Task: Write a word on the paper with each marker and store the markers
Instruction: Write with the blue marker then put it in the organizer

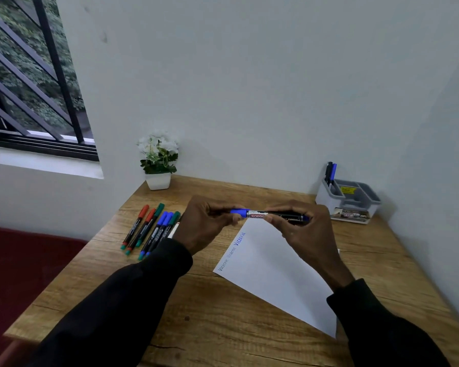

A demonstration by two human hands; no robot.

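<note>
Head view: my left hand [206, 225] pinches the cap [239, 211], right hand [298, 227] grips the marker [259, 215] level above the paper [270, 268], probably capping.

marker [257, 215] label partly hidden, organizer [327, 200] sticker unreadable
</note>
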